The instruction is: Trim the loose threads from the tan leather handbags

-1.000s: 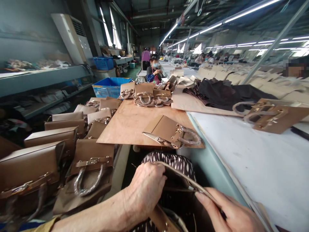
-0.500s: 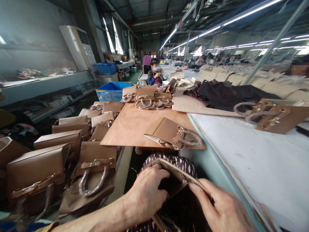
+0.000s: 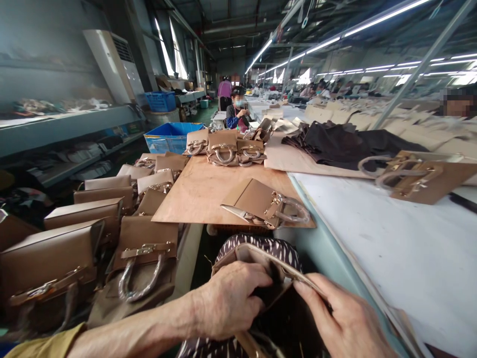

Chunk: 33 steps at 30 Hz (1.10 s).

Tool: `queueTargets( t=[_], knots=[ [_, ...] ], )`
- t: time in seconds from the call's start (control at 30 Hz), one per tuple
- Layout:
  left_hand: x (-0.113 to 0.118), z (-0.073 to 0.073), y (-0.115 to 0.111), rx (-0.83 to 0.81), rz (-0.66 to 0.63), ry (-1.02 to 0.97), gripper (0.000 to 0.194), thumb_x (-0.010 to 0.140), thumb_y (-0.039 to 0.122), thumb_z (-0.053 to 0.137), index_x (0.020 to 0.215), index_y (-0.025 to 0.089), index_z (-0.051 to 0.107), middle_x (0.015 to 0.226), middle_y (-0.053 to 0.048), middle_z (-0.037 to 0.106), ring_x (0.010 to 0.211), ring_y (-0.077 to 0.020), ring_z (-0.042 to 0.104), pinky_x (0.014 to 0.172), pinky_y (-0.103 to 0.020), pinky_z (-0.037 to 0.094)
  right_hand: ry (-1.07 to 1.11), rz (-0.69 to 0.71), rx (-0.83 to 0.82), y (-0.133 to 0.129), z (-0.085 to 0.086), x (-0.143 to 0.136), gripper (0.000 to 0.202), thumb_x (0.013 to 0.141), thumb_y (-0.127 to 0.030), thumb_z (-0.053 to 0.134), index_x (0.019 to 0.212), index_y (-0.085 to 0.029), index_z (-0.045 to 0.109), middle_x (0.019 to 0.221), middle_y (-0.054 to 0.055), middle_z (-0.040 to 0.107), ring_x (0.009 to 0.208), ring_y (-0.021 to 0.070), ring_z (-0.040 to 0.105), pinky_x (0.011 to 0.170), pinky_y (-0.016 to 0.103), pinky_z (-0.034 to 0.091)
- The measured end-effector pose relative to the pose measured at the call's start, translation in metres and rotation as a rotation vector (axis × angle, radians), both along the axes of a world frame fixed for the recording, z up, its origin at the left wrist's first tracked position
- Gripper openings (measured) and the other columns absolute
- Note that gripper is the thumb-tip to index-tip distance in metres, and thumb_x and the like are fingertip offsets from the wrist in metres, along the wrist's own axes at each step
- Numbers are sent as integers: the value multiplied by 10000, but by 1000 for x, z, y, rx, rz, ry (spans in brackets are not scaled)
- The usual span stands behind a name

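Observation:
A brown bag point(image 3: 266, 257) lies open on my lap, its rim facing up and its dark inside partly hidden by my hands. My left hand point(image 3: 233, 298) is at the left of the opening, fingers curled inward over the edge; whatever its fingertips hold is hidden. At the right, my right hand point(image 3: 341, 311) pinches the rim, thumb inside and fingers outside. Past my knees, a finished-looking brown handbag point(image 3: 257, 199) with wrapped handles lies on a tan board point(image 3: 194, 194).
Rows of brown handbags point(image 3: 145, 233) stand on the left. Behind the board are more bags point(image 3: 223, 144) and a blue bin point(image 3: 173, 136). Dark material point(image 3: 346, 144) and another handbag point(image 3: 428, 176) lie on the right table point(image 3: 376, 228). A masked person point(image 3: 237, 112) sits farther back.
My left hand has shifted slightly, and its fingers are more curled at the bag's opening. My right hand keeps its grip on the rim. The view has shifted a little.

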<state>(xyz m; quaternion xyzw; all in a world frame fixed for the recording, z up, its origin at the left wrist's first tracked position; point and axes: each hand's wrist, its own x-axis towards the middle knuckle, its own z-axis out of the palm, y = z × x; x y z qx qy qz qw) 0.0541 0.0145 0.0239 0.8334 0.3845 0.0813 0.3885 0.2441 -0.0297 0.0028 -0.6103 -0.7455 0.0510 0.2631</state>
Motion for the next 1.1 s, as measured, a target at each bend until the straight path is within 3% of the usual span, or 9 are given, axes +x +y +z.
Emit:
queueTargets(
  t=[0.13, 0.3, 0.47, 0.6, 0.7, 0.77, 0.87, 0.97, 1.1],
  knots=[
    [3, 3, 0, -49, -68, 46, 152, 676, 106, 472, 724, 181, 595, 931, -3, 658, 846, -171, 613, 774, -217, 462, 7, 40, -27, 3, 0, -4, 426, 931, -350, 255, 669, -238, 570, 645, 19, 674, 584, 134, 640, 470, 167, 444],
    [-5, 2, 10, -174, 63, 121, 237, 779, 248, 439, 617, 179, 596, 547, 27, 547, 534, -108, 518, 500, -189, 387, 34, -24, -35, 3, 2, 5, 332, 894, -396, 369, 647, -251, 537, 597, -39, 655, 505, 108, 604, 442, 156, 419],
    [-1, 4, 6, 108, 76, 221, 182, 785, 246, 495, 681, 165, 620, 721, -31, 622, 689, -169, 562, 654, -260, 437, 35, -64, -97, 2, -1, 10, 316, 873, -408, 420, 615, -246, 503, 560, -60, 620, 453, 103, 554, 462, 166, 415],
    [4, -6, -2, 240, 49, 101, 140, 797, 161, 467, 762, 170, 603, 936, -50, 613, 848, -177, 557, 782, -277, 449, 40, -74, -129, 4, -4, 9, 304, 879, -415, 400, 656, -247, 520, 632, -41, 655, 530, 118, 597, 503, 165, 437],
    [0, -14, -4, 165, 254, -35, 248, 732, 170, 555, 977, 196, 584, 1159, -48, 544, 1048, -195, 500, 934, -304, 397, 19, -84, -125, 4, 2, 9, 299, 866, -402, 418, 621, -253, 502, 577, -48, 646, 482, 122, 590, 468, 169, 428],
    [-4, -14, -3, 21, 343, -60, 317, 707, 188, 576, 1023, 197, 571, 1130, -42, 563, 1035, -197, 514, 925, -309, 409, 12, -84, -104, 4, 6, 8, 293, 854, -397, 432, 604, -258, 496, 532, -55, 633, 447, 122, 579, 439, 171, 416],
    [-8, -5, 0, -135, 302, -80, 234, 695, 180, 563, 925, 198, 602, 1001, -7, 610, 939, -177, 552, 842, -276, 446, 20, -71, -56, 4, 10, 5, 271, 853, -384, 442, 626, -262, 524, 552, -62, 646, 475, 116, 600, 423, 164, 404],
    [-8, 4, 2, -129, 253, -95, 252, 661, 182, 601, 912, 210, 614, 1014, 11, 605, 946, -173, 540, 858, -267, 430, 15, -57, -40, 4, 10, 2, 256, 863, -366, 444, 653, -264, 548, 592, -66, 657, 519, 107, 618, 428, 161, 397],
    [-7, 4, 0, -98, 197, -84, 231, 656, 192, 625, 881, 237, 646, 1033, 36, 600, 978, -173, 520, 910, -266, 395, 2, -34, -31, 3, 7, 0, 257, 872, -356, 438, 662, -260, 552, 595, -64, 649, 516, 106, 608, 462, 169, 403]
  ],
)
